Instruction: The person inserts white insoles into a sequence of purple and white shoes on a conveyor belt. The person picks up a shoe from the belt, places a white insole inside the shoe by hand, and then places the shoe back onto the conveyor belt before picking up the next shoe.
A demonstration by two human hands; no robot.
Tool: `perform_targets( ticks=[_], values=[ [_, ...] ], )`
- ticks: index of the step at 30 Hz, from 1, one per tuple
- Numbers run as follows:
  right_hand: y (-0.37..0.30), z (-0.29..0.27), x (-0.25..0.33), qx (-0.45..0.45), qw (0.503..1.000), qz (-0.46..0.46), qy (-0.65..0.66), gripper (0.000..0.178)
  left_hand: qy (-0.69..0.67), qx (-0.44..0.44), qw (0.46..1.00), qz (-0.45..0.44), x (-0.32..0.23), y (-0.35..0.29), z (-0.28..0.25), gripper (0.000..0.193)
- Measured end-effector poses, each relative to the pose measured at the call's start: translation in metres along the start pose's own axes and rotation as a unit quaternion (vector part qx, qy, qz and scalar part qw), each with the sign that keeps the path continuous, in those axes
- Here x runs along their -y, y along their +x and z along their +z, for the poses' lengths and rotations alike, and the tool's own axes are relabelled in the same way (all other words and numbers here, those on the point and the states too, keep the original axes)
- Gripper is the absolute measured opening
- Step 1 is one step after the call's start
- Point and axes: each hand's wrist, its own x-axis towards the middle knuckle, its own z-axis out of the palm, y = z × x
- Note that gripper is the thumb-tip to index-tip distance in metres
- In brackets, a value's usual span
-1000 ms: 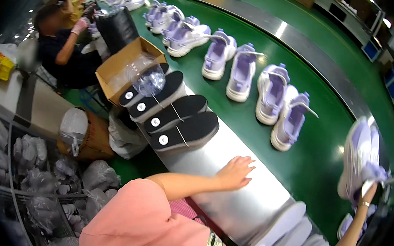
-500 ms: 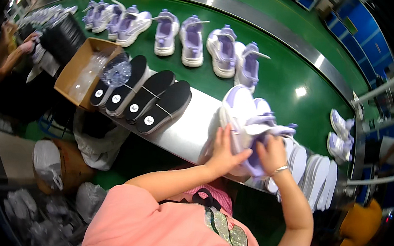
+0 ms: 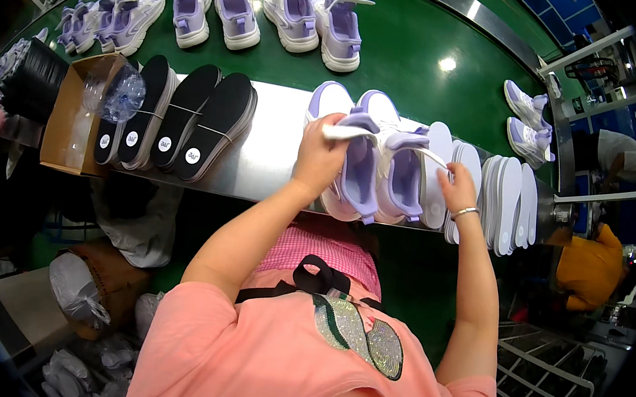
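Two white and lilac sneakers stand side by side on the metal ledge in front of me, toes pointing away. My left hand (image 3: 321,154) is closed on the white strap of the left sneaker (image 3: 352,189), at its upper left side. My right hand (image 3: 457,189), wearing a bracelet, pinches the end of the white strap (image 3: 428,155) of the right sneaker (image 3: 399,189), drawn out to the right. Both shoe openings show lilac linings. White insoles (image 3: 434,183) lie right beside the right sneaker.
Bundled black insoles (image 3: 217,116) and a cardboard box (image 3: 60,132) with clear plastic occupy the ledge (image 3: 271,129) at left. More sneakers (image 3: 235,11) line the green belt (image 3: 401,46) beyond. White insole stacks (image 3: 506,197) lie at right. A person in yellow (image 3: 591,263) is farther right.
A sneaker that was tilted up between my hands now stands on the ledge beside the other. My hands have spread apart to the two straps. The view has shifted.
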Motion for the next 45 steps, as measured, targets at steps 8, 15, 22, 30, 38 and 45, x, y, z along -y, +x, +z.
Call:
perform_targets(
  ticks=[8, 15, 22, 30, 38, 45],
  values=[
    [0.002, 0.019, 0.031, 0.075, 0.977, 0.170, -0.104, 0.051, 0.048, -0.066, 0.997, -0.016, -0.015, 0.013, -0.006, 0.020],
    [0.004, 0.017, -0.002, 0.032, 0.989, 0.138, -0.039, 0.048, 0.173, -0.072, 0.979, 0.081, -0.007, 0.002, -0.002, 0.027],
    [-0.002, -0.104, 0.065, -0.115, 0.971, -0.086, 0.193, 0.011, 0.194, -0.071, 0.978, 0.002, -0.016, -0.001, -0.002, 0.029],
    [-0.041, -0.086, 0.171, 0.211, 0.858, -0.381, -0.273, 0.011, 0.204, -0.101, 0.974, -0.009, -0.014, 0.001, 0.002, 0.028],
    [-0.037, -0.050, 0.189, 0.220, 0.887, -0.300, -0.274, 0.014, 0.186, -0.031, 0.982, -0.016, -0.006, -0.007, 0.000, 0.027],
    [-0.021, 0.012, 0.190, 0.216, 0.959, -0.145, -0.113, 0.022, 0.197, -0.035, 0.977, 0.073, 0.008, -0.014, -0.005, 0.033]
  ],
)
